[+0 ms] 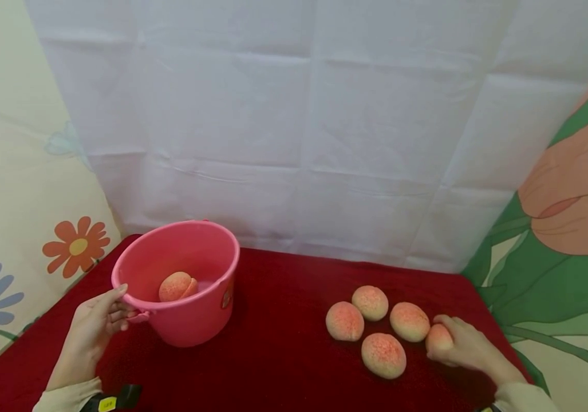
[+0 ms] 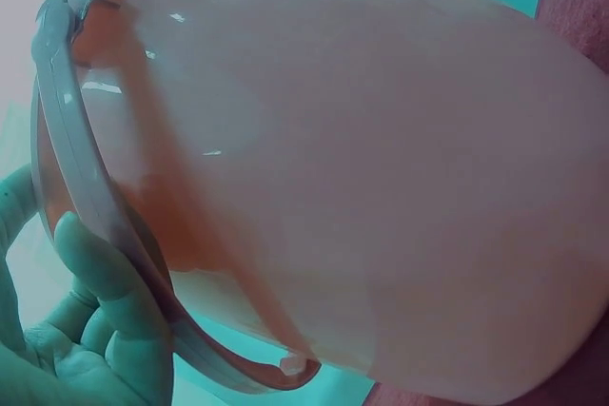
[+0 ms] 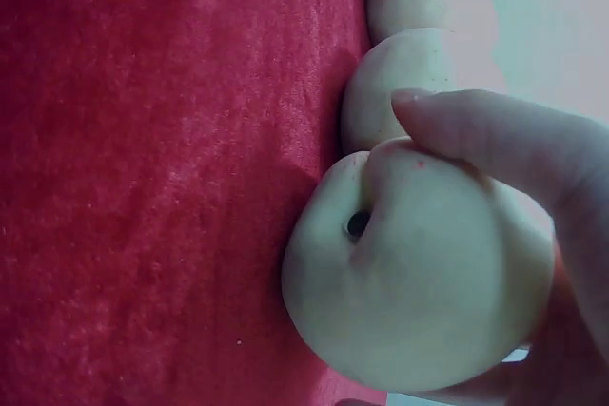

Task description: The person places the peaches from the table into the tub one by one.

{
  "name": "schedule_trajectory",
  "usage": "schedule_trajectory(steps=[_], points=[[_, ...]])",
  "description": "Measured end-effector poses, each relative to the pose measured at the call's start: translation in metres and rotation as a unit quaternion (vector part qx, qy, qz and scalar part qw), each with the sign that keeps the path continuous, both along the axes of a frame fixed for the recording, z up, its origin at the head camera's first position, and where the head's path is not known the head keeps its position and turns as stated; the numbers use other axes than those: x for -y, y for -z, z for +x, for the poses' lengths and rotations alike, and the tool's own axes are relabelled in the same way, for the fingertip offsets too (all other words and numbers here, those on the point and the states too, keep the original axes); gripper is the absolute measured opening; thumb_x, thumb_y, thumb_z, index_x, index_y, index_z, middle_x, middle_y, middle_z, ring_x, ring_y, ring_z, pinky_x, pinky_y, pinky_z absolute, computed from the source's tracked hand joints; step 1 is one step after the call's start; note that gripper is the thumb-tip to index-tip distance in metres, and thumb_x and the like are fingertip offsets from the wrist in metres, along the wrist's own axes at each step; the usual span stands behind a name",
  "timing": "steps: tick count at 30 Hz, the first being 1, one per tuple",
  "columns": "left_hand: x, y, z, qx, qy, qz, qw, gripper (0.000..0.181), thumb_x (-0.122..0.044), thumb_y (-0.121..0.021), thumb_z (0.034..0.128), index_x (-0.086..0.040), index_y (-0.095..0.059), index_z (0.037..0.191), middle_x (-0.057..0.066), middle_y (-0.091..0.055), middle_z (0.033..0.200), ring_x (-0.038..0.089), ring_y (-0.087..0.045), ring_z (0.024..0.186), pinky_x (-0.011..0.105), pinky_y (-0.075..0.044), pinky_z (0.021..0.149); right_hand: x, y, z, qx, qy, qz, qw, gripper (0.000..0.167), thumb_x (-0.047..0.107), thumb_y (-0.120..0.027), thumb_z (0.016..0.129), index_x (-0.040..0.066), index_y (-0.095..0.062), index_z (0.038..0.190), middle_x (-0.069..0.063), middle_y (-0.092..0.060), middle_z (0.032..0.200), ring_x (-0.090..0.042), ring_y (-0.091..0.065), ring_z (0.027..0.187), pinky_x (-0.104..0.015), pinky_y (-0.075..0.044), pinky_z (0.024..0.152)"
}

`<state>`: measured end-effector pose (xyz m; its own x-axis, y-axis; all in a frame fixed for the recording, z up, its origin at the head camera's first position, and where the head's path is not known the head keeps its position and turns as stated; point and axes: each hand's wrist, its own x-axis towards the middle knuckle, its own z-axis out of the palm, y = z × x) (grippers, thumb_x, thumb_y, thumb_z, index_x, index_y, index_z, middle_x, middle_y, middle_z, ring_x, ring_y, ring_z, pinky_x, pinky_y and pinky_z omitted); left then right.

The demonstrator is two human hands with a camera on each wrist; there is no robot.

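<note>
A pink bucket [image 1: 190,323] stands at the left of the red cloth, with one peach [image 1: 176,286] lying inside. My left hand [image 1: 99,320] pinches the bucket's near-left rim; in the left wrist view its thumb and fingers [image 2: 109,282] are at the rim and the handle [image 2: 90,159]. On the right, my right hand [image 1: 461,346] grips a peach [image 1: 439,339], seen closely as the pale peach [image 3: 419,273] with a small dark hole. Beside it lie several other peaches, among them a front one [image 1: 383,356] and a left one [image 1: 344,321].
The red cloth [image 1: 283,332] covers the table. Behind it hangs a creased white sheet [image 1: 294,143]. Flower-printed cloths stand at the left [image 1: 10,200] and right [image 1: 577,229] sides. Bucket and loose peaches are well apart.
</note>
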<state>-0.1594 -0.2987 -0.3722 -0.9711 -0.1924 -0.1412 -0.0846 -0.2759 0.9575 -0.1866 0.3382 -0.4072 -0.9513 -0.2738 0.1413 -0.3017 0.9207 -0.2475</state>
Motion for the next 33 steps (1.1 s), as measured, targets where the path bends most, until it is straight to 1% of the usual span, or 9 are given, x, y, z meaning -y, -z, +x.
schedule_trajectory(steps=[6, 9, 12, 19, 26, 33], points=[[-0.001, 0.002, 0.001, -0.026, 0.003, 0.002, 0.9997, 0.032, -0.025, -0.052, 0.0930, -0.015, -0.070, 0.070, -0.002, -0.064, 0.062, 0.009, -0.060, 0.054, 0.021, -0.045, 0.046, 0.001, -0.001, 0.001, -0.008, 0.001, -0.002, 1.0000, 0.062, 0.039, -0.080, 0.059, 0.001, -0.057, 0.102, -0.010, -0.058, 0.091, -0.030, -0.058, 0.078, -0.040, -0.045, 0.058], [0.000, 0.002, 0.001, -0.028, 0.004, 0.001, 0.9996, 0.032, -0.026, -0.052, 0.0929, -0.016, -0.071, 0.070, -0.002, -0.065, 0.062, 0.010, -0.060, 0.055, 0.021, -0.046, 0.046, 0.001, -0.002, 0.003, -0.015, 0.003, -0.003, 0.9999, 0.061, 0.039, -0.080, 0.058, 0.002, -0.057, 0.101, -0.010, -0.059, 0.092, -0.030, -0.058, 0.079, -0.040, -0.045, 0.059], [0.000, 0.002, 0.001, -0.027, 0.004, 0.000, 0.9996, 0.032, -0.026, -0.052, 0.0928, -0.016, -0.071, 0.070, -0.002, -0.065, 0.062, 0.010, -0.060, 0.055, 0.021, -0.046, 0.046, 0.001, -0.003, 0.005, -0.020, 0.003, 0.000, 0.9998, 0.060, 0.039, -0.080, 0.058, 0.003, -0.058, 0.101, -0.010, -0.059, 0.093, -0.031, -0.059, 0.080, -0.040, -0.045, 0.060], [0.000, 0.002, 0.001, -0.023, 0.004, 0.002, 0.9997, 0.032, -0.027, -0.052, 0.0928, -0.017, -0.070, 0.069, -0.002, -0.065, 0.062, 0.010, -0.060, 0.055, 0.021, -0.046, 0.047, -0.002, -0.007, 0.007, -0.004, 0.009, 0.009, 0.9999, 0.062, 0.039, -0.079, 0.059, 0.002, -0.057, 0.104, -0.010, -0.059, 0.093, -0.030, -0.058, 0.077, -0.040, -0.045, 0.059], [0.000, 0.001, 0.001, -0.015, 0.006, 0.000, 0.9999, 0.031, -0.028, -0.052, 0.0925, -0.018, -0.071, 0.070, -0.002, -0.065, 0.064, 0.010, -0.060, 0.056, 0.022, -0.047, 0.048, -0.006, -0.010, 0.007, -0.025, 0.003, 0.008, 0.9997, 0.060, 0.036, -0.080, 0.057, 0.001, -0.058, 0.101, -0.009, -0.058, 0.089, -0.027, -0.057, 0.074, -0.038, -0.045, 0.059], [0.000, 0.000, 0.001, -0.009, 0.005, -0.002, 0.9999, 0.032, -0.030, -0.052, 0.0922, -0.019, -0.071, 0.069, -0.002, -0.066, 0.064, 0.010, -0.062, 0.057, 0.021, -0.048, 0.049, -0.009, -0.017, 0.006, -0.031, 0.005, 0.023, 0.9993, 0.061, 0.036, -0.080, 0.059, 0.000, -0.058, 0.102, -0.014, -0.059, 0.093, -0.033, -0.058, 0.079, -0.043, -0.046, 0.060]])
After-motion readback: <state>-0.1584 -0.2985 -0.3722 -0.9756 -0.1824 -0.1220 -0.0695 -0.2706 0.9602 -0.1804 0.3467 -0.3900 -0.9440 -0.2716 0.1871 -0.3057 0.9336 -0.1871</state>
